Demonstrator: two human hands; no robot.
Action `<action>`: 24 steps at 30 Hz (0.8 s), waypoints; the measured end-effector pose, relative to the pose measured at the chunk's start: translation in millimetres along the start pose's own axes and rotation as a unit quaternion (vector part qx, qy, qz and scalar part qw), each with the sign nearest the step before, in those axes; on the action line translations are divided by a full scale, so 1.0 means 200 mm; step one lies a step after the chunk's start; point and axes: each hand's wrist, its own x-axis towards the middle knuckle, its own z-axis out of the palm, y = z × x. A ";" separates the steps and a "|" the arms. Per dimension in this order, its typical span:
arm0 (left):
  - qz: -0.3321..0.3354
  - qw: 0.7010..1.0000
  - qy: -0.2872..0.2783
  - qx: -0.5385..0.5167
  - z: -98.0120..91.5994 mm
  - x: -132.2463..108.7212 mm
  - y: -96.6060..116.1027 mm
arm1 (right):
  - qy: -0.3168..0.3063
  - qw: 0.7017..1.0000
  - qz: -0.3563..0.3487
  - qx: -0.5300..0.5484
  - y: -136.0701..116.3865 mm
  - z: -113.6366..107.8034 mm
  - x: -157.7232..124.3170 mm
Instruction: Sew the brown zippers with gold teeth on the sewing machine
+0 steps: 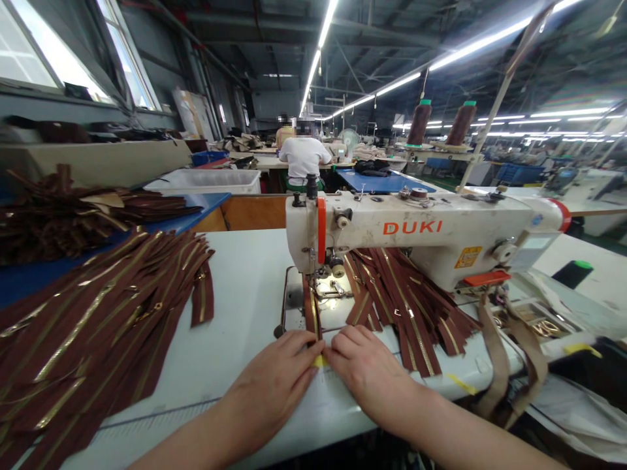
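A narrow brown zipper with gold teeth (311,307) runs from under the presser foot of a white DUKI sewing machine (416,235) down towards the table edge. My left hand (272,385) and my right hand (367,372) lie flat on the white table top (235,307), fingertips meeting at the zipper's near end. A bit of yellow tape (319,361) shows between them. Behind the needle lies a heap of brown zippers (406,313). A larger heap (88,326) spreads to my left.
Tan straps (499,356) hang over the table's right side, beside a tray of metal parts (533,326). Two brown thread cones (418,123) stand above the machine. More zippers (73,215) lie on a blue table at the left. A co-worker in white (304,156) sits farther ahead.
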 end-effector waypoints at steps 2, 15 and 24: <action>0.001 1.000 0.000 -0.006 0.00 0.01 0.01 | -0.008 1.000 -0.004 0.003 0.00 -0.01 0.00; 0.008 1.000 -0.025 0.014 -0.01 -0.01 0.00 | 0.053 0.985 0.062 0.151 0.15 -0.02 0.07; 0.018 0.999 -0.023 0.025 0.01 -0.02 -0.02 | 0.029 0.996 0.078 0.035 0.16 0.05 0.22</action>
